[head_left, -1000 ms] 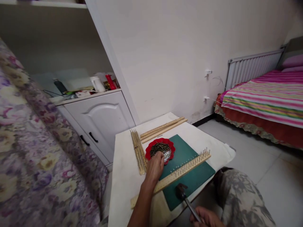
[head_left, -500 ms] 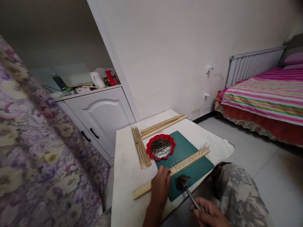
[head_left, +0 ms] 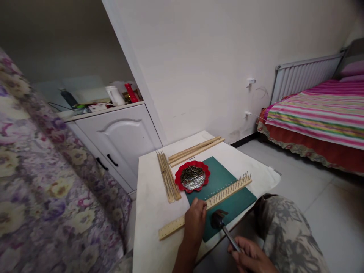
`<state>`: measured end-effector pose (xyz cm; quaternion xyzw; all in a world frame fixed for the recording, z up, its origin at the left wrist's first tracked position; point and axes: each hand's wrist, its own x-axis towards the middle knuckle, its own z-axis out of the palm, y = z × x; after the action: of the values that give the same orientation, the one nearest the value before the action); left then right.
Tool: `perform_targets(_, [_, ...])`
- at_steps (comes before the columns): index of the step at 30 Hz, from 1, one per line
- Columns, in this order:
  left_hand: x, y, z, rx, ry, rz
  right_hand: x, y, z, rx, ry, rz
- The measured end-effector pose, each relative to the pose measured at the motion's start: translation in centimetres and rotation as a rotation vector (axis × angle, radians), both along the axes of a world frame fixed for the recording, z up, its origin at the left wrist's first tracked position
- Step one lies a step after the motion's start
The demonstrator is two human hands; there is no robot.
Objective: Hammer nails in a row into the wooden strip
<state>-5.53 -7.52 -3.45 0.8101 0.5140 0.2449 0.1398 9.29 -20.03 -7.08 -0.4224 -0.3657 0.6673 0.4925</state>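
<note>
My left hand (head_left: 196, 218) is closed in a pinch over the wooden strip (head_left: 172, 227), at the near end of its row of upright nails (head_left: 227, 191). Between the fingertips is what looks like a nail, mostly hidden by the fingers. My right hand (head_left: 248, 254) grips the handle of a claw hammer (head_left: 218, 220), whose head hovers just on the near side of the strip. Part of the strip lies across a green mat (head_left: 216, 167); its left end, dotted with small holes, extends past the mat. Beyond my left hand a red scalloped dish (head_left: 178, 182) holds many loose nails (head_left: 193, 176).
Several narrow wooden strips (head_left: 169, 178) with nails lie left of the dish. More wooden strips (head_left: 196, 149) lie at the back of the white-covered table (head_left: 148, 227). A single nail (head_left: 192, 158) rests behind the dish. My knee (head_left: 287, 231) is at the table's right edge.
My left hand has shifted very slightly right and up along the strip. The hammer and my right hand stay almost where they were; the whole view has moved a little.
</note>
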Motion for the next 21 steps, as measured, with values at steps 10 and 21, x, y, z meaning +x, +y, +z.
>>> perform_targets(10, [0.6,0.4,-0.9,-0.056,-0.233,0.072,-0.2,0.0,-0.2,-0.018,0.041,-0.007])
perform_targets(21, [1.2,0.2,-1.1,-0.039,-0.186,0.110,0.7,0.1,2.9,0.073,-0.133,0.014])
